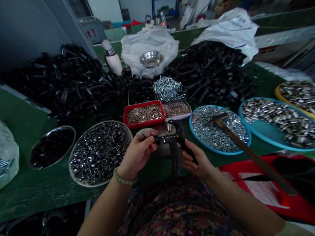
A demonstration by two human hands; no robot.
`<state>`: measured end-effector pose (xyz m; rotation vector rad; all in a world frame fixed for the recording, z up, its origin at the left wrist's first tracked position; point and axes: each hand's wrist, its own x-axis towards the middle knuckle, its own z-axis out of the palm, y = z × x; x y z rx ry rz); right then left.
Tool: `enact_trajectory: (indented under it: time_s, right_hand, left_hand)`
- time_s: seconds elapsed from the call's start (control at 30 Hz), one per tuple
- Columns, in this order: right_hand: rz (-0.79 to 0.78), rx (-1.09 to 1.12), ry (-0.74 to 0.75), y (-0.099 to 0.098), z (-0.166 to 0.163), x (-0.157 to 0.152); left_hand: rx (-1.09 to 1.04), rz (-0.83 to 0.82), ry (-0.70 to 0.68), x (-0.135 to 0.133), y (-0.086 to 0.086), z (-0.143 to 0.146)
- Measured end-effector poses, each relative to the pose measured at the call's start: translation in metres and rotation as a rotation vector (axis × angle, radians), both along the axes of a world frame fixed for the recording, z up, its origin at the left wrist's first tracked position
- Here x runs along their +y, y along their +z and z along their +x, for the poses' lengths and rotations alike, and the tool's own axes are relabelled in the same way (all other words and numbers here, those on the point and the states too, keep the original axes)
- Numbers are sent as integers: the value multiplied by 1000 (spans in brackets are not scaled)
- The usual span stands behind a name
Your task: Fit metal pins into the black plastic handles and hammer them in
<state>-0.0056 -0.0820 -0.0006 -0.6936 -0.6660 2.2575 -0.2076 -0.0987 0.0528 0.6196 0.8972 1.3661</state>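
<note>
A black hand grip strengthener (174,152) with a metal coil spring (169,126) at its top is held in front of my body. My right hand (194,157) wraps round one of its handles from the right. From the other side, my left hand (142,147) pinches the dark end of its cross piece between thumb and fingers. The second handle hangs down between the two hands. Just beyond are a red tray (144,124) of small metal pins and a white tray (178,116) of small fasteners. Part of the right fingers is hidden behind the handle.
A bowl of metal rings (101,154) stands left, beside a bowl of black parts (52,148). At right, a hammer (245,148) lies across a blue tray (194,136) of small metal parts. Heaps of black handles (211,73), loose screws (168,88) and a thermos (113,62) stand behind.
</note>
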Motion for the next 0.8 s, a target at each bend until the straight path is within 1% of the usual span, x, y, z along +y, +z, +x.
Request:
enact_trajectory:
  time_s: [0.07, 0.2, 0.3, 0.4, 0.43, 0.47, 0.5, 0.57, 0.6, 0.63, 0.67, 0.73, 0.77, 0.8]
  right_hand:
    - [-22, 31, 37, 2, 3, 0]
    - [-19, 1, 15, 5, 11, -1]
    - [13, -93, 18, 9, 10, -3]
    - [94, -260, -17, 19, 9, -3]
    - [160, -354, -44, 24, 10, -2]
    - [266, -475, -70, 30, 12, -2]
    - [413, -621, -99, 37, 15, -1]
    - [779, -940, -157, 50, 22, -2]
    - [947, -1089, -163, 55, 25, -2]
    - [1072, -1226, -142, 58, 28, -2]
    - [1143, -1345, -88, 59, 29, -3]
    - [1163, -1490, 90, 57, 27, -3]
    - [1151, -1486, 168, 55, 22, -4]
    - [1142, -1430, 198, 53, 16, -6]
  left_hand:
    - [-94, -14, -43, -1, -3, 12]
    - [-151, -62, -113, -4, -8, 11]
    - [-156, -88, -127, -5, -13, 14]
    - [-107, -95, -116, -2, -18, 17]
    - [-55, -100, -94, 0, -21, 17]
    - [21, -102, -59, 1, -24, 16]
    - [117, -97, -13, 1, -27, 15]
    - [312, -65, 77, -4, -34, 11]
    - [383, -49, 95, -9, -38, 11]
    - [425, -45, 74, -15, -42, 12]
    - [440, -54, 20, -22, -46, 14]
    - [425, -88, -128, -35, -54, 25]
    - [414, -94, -173, -40, -57, 32]
    - [412, -85, -165, -44, -59, 39]
